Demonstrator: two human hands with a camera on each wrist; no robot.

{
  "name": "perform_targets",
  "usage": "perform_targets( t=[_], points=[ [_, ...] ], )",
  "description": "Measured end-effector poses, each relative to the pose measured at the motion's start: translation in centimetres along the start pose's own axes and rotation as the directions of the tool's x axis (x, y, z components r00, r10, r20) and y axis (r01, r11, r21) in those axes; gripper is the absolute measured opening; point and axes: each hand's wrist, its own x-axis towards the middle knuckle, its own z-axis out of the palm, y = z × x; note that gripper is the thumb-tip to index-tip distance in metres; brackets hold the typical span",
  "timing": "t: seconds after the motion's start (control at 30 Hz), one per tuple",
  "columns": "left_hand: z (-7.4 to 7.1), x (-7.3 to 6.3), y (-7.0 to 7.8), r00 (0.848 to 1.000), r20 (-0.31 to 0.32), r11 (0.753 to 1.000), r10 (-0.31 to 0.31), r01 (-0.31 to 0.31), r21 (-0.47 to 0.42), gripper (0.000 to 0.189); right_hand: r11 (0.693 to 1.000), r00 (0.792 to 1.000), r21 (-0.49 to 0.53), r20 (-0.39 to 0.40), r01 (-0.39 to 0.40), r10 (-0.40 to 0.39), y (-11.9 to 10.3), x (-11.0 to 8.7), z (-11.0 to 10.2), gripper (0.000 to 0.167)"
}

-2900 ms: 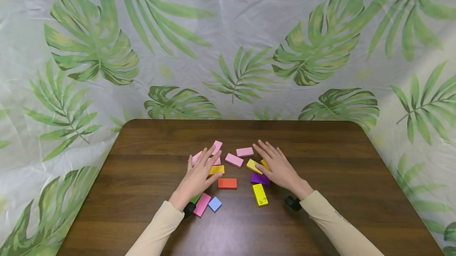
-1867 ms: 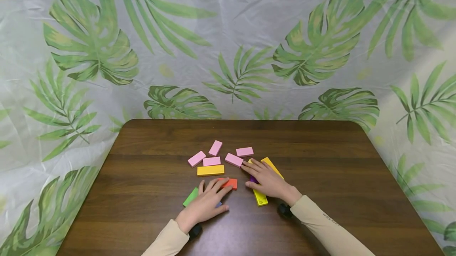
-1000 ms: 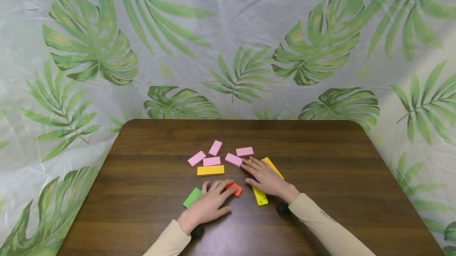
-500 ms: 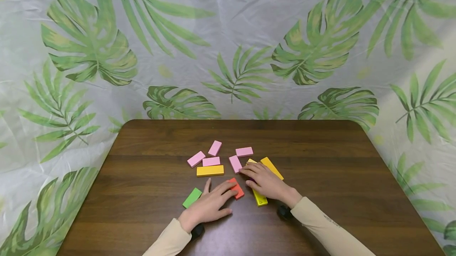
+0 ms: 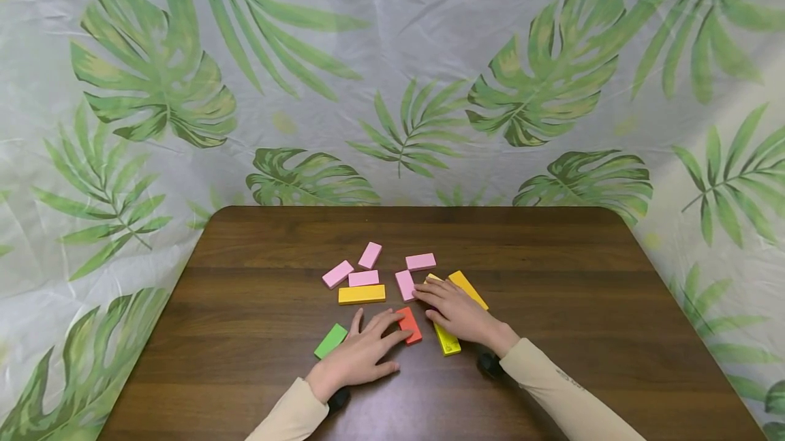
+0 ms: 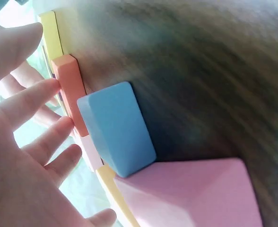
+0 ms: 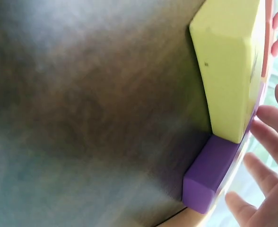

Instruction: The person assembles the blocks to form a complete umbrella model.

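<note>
My left hand (image 5: pixel 358 354), palm down with fingers spread, touches the red block (image 5: pixel 412 326) with its fingertips. Under that hand, seen in the left wrist view, are a blue block (image 6: pixel 122 130) and a darker pink block (image 6: pixel 200 194). My right hand (image 5: pixel 456 310) has its fingers stretched leftward, the tips at the edge of a light pink block (image 5: pixel 404 285). Below it a yellow block (image 5: pixel 450 343) sticks out, and the right wrist view shows a purple block (image 7: pixel 205 175) meeting it. Part of another pale yellow block (image 5: pixel 433 277) peeks from behind the right hand.
Several light pink blocks lie farther back, one (image 5: pixel 420 262) near the middle. An orange-yellow block (image 5: pixel 362 294) lies left, another (image 5: pixel 469 289) right. A green block (image 5: pixel 331 341) is beside my left hand. The brown wooden table (image 5: pixel 552 243) ends at a leaf-patterned cloth (image 5: pixel 423 32).
My left hand came down from the pink blocks to the red one, which has shifted right and turned lengthwise. My right hand moved left and nearer; a light pink block beside it has turned.
</note>
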Motion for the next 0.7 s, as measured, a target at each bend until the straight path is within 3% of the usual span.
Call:
perform_targets(
  t=[0.23, 0.7],
  points=[
    [-0.11, 0.04, -0.37, 1.000, 0.028, 1.000, 0.005, -0.004, -0.029, 0.049, 0.997, 0.997, -0.014, -0.033, 0.071, -0.071, -0.44, -0.22, 0.10, 0.040],
    [-0.55, 0.28, -0.98, 0.997, 0.066, 0.998, 0.030, -0.026, -0.059, 0.042, 0.997, 0.997, 0.014, -0.017, 0.081, -0.081, -0.36, -0.82, 0.18, 0.043]
  ],
)
